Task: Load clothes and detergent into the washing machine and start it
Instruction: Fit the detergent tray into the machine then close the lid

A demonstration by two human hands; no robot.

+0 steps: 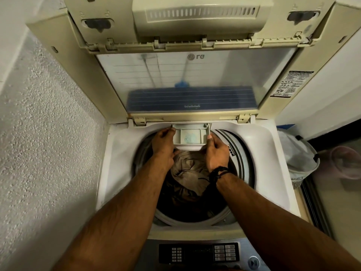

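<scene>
A top-loading washing machine (pixel 121 163) stands below me with its lid (pixel 183 81) folded up and back. Brown and dark clothes (pixel 187 173) lie in the drum. A grey detergent drawer (pixel 192 136) sticks out at the far rim of the tub, with pale blue powder in its middle compartment. My left hand (pixel 163 144) grips the drawer's left side. My right hand (pixel 215 151), with a black wristband, holds its right front corner, thumb on the edge.
The control panel (pixel 199 252) with buttons sits at the machine's near edge. A rough white wall (pixel 48 133) runs along the left. To the right stand a white mesh laundry basket (pixel 298 155) and a pink tub (pixel 345 161).
</scene>
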